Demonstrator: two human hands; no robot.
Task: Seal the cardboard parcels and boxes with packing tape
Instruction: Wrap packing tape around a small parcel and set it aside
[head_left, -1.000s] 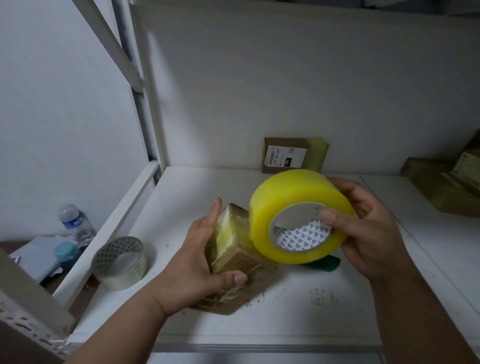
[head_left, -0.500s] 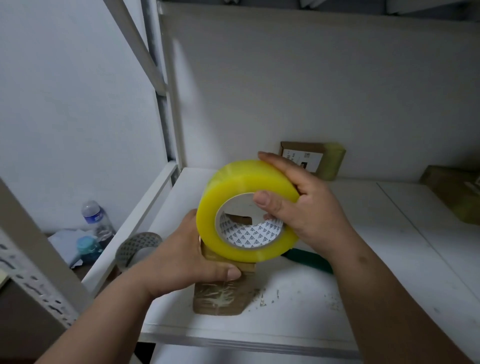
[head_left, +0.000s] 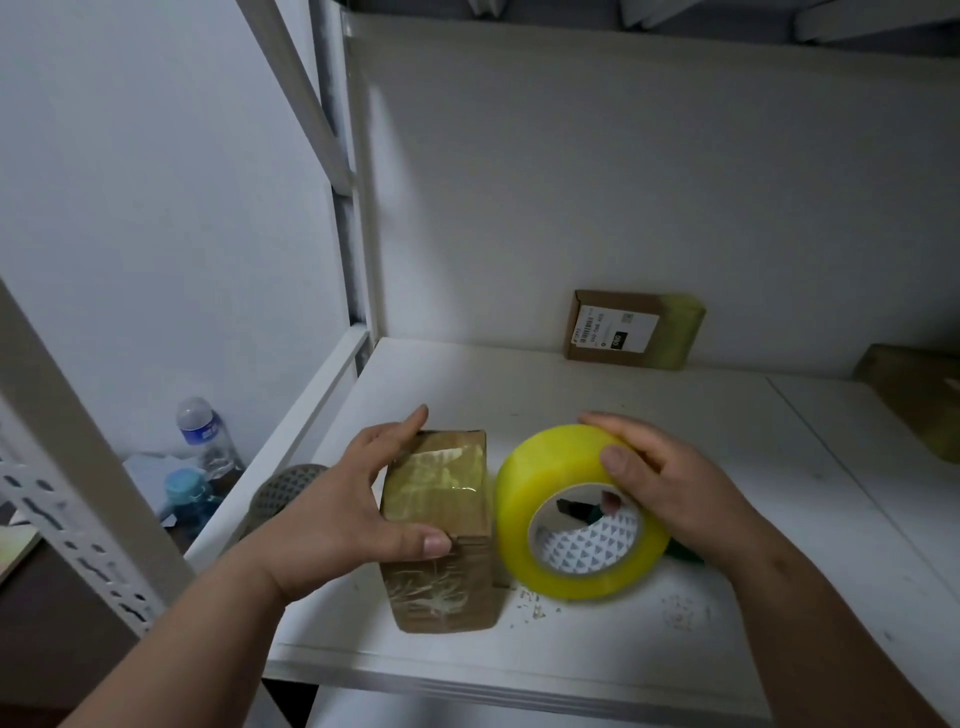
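Tape (head_left: 574, 512) could stick crooked, since my right hand (head_left: 675, 493) only grips the roll by its rim. My left hand (head_left: 348, 512) wraps the box (head_left: 439, 525) mid-frame; it might tip.

A white shipping label (head_left: 615, 331) on the flat brown cardboard parcel (head_left: 634, 329) leaning against the back wall shows a barcode and digits, too small to read.

Shelf (head_left: 597, 395) lies bare at twelve o'clock up to the labelled box (head_left: 631, 328); frame post (head_left: 358, 208) blocks ten o'clock.
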